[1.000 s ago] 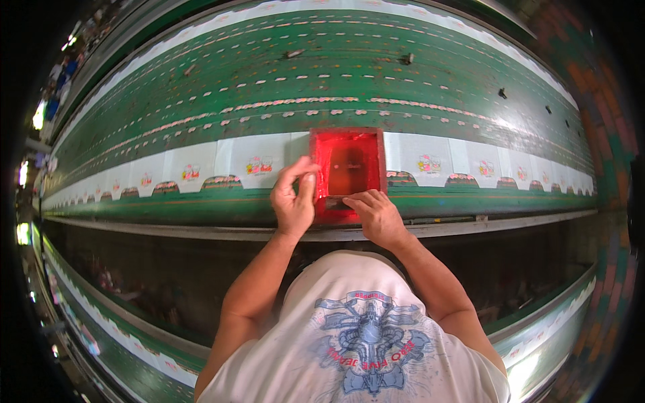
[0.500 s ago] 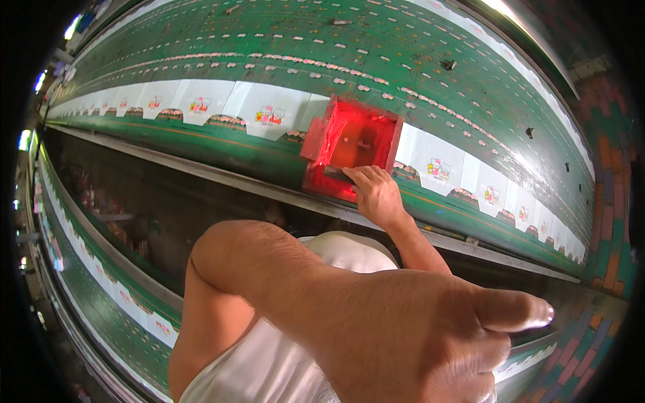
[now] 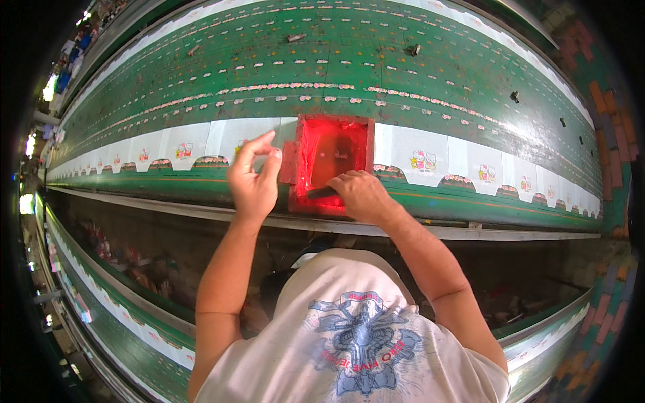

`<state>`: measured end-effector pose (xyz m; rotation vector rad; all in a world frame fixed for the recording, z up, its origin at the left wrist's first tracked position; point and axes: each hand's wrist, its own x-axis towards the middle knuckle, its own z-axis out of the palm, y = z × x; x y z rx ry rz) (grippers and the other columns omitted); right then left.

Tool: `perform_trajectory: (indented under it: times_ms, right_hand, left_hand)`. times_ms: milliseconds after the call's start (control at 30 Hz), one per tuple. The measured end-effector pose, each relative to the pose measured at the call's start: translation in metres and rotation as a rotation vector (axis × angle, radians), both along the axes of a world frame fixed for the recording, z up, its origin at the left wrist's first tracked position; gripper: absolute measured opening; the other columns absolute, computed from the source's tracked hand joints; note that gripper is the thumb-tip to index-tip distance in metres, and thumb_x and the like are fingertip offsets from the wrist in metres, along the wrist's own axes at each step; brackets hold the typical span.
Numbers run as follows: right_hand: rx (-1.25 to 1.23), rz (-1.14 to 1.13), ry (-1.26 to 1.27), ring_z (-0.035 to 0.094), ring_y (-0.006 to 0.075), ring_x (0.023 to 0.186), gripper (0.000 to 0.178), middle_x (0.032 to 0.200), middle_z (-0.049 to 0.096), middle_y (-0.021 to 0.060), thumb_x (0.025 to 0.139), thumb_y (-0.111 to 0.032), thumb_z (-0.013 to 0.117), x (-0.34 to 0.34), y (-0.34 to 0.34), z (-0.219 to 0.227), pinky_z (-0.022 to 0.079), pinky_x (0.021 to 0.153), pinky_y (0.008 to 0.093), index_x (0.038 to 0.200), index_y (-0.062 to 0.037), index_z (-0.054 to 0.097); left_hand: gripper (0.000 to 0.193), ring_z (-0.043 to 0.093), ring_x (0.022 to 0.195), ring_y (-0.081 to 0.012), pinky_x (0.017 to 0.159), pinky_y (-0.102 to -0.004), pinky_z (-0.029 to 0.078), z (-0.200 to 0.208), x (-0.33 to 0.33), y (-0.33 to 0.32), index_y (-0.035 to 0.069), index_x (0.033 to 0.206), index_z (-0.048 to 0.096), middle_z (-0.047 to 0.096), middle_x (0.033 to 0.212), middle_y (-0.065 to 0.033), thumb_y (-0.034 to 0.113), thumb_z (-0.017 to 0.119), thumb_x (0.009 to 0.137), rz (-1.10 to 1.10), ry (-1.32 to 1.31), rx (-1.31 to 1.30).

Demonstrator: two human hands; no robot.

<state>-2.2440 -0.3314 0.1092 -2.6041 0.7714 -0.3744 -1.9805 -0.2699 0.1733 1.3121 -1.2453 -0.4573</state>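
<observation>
A red screen-printing frame, its inside smeared with red ink, lies on the row of white printed pieces along the green table's near edge. My right hand reaches into its near end, fingers closed over a dark squeegee; the palm hides part of the tool. Just left of the frame, my left hand is raised over the white pieces. Its thumb and forefinger stand apart and nothing shows between them. The frame's red side block is next to that hand.
White printed pieces line the long green table on both sides of the frame. Several small dark clips stand on its top. A pale rail runs along the near edge. Behind me is another green table.
My left arm, stretched to the right close before the camera, has swung back to the frame's left side. My right hand stays on the squeegee inside the frame. The view has shifted and turned.
</observation>
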Motion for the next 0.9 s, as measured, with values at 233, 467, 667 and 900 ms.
perform_trajectory:
  times_ms: [233, 467, 667, 900]
  right_hand:
    - [0.042, -0.167, 0.027, 0.071, 0.041, 0.122, 0.042, 0.123, 0.081, 0.0182, 0.089, 0.003, 0.073, 0.015, -0.08, 0.001, 0.057, 0.109, 0.052, 0.129, -0.0039, 0.077]
    - [-0.123, -0.263, 0.045, 0.068, 0.0377, 0.129, 0.056, 0.132, 0.078, 0.0145, 0.087, 0.001, 0.07, 0.026, -0.099, -0.015, 0.05, 0.115, 0.0505, 0.141, -0.01, 0.077]
    - [-0.162, -0.211, 0.065, 0.069, 0.0318, 0.119, 0.059, 0.136, 0.077, 0.0083, 0.087, -0.003, 0.072, 0.029, -0.031, -0.013, 0.052, 0.111, 0.0489, 0.145, -0.0132, 0.075]
    - [-0.175, -0.189, 0.097, 0.069, 0.0309, 0.118, 0.058, 0.139, 0.074, 0.0082, 0.086, -0.005, 0.073, 0.021, 0.035, -0.012, 0.053, 0.105, 0.0466, 0.144, -0.013, 0.076]
  left_hand:
    - [0.049, 0.073, 0.131, -0.0297, 0.115, -0.0424, 0.055, -0.144, 0.004, -0.019, -0.002, 0.15, 0.068, 0.076, 0.142, -0.0215, 0.006, 0.078, 0.103, 0.12, 0.135, 0.359]
    - [0.057, 0.075, 0.124, -0.0248, 0.11, -0.0388, 0.057, -0.139, 0.009, -0.025, -0.005, 0.154, 0.063, 0.077, 0.135, -0.0192, -0.005, 0.077, 0.099, -0.005, 0.272, 0.368]
    - [0.059, 0.074, 0.12, -0.0193, 0.109, -0.0364, 0.057, -0.128, 0.012, -0.022, -0.003, 0.157, 0.06, 0.076, 0.132, -0.0144, -0.008, 0.074, 0.101, -0.075, 0.351, 0.419]
    - [0.061, 0.072, 0.126, -0.0257, 0.112, -0.0417, 0.056, -0.138, 0.012, -0.022, -0.005, 0.157, 0.059, 0.074, 0.139, -0.0209, -0.004, 0.076, 0.099, -0.073, 0.391, 0.372]
